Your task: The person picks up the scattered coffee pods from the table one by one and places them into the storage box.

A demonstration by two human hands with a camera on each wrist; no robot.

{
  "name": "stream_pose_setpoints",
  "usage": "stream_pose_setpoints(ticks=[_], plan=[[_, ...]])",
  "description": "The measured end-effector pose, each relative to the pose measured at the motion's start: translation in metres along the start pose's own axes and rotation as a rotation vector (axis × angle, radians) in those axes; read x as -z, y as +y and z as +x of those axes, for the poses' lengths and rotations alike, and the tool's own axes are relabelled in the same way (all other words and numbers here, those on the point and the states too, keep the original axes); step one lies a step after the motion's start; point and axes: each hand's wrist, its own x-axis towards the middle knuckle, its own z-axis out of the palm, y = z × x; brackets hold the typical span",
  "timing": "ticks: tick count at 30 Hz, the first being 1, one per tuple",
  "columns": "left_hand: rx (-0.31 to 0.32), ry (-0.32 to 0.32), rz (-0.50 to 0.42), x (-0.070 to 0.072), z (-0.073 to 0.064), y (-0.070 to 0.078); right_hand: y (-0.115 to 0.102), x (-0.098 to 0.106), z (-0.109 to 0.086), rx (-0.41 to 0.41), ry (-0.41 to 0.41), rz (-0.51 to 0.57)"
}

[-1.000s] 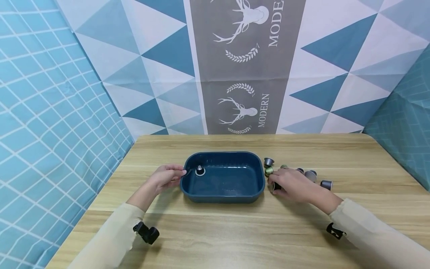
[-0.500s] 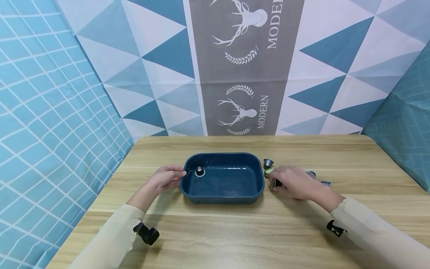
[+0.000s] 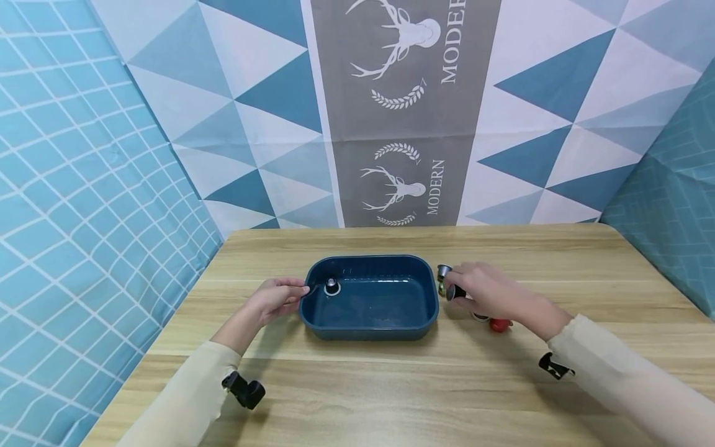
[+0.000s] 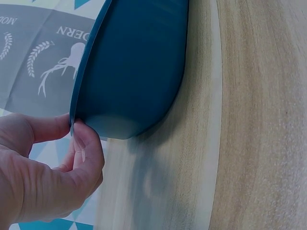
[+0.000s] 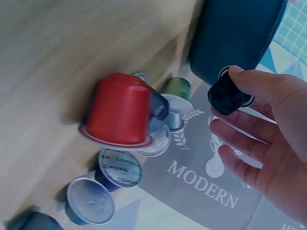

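A dark blue rectangular bin (image 3: 380,305) stands on the wooden table, with one dark coffee capsule (image 3: 332,285) standing inside near its left end. My left hand (image 3: 276,298) pinches the bin's left rim between thumb and fingers, seen closely in the left wrist view. Just off the bin's right side, my right hand (image 3: 485,290) holds a black coffee capsule (image 5: 228,97) between thumb and fingers, raised above the table. A red capsule (image 5: 120,110) lies below that wrist. Past it are a green capsule (image 5: 177,87) and several others, partly hidden by the hand in the head view.
A grey capsule (image 3: 444,271) lies close to the bin's right wall. Wood-grain tabletop (image 3: 357,391) stretches in front of the bin. Behind it hangs a patterned cloth (image 3: 402,124), and a blue checked cloth (image 3: 84,205) hangs at the left.
My right hand has lifted the black capsule off the table and moved slightly up. The red capsule has come into sight beneath the wrist. My left hand stays on the bin's rim.
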Motion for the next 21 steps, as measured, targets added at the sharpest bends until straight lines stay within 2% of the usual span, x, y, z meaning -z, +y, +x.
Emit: stream_pose_setpoints(ticks=[16,21], plan=[[0.003,-0.008,-0.001,0.000,0.000,0.000,-0.003,0.019,0.019,0.029,-0.015,-0.023],[0.006,-0.006,0.013,0.001,0.001,0.000,-0.005,0.024,0.029,0.029,-0.045,-0.043]])
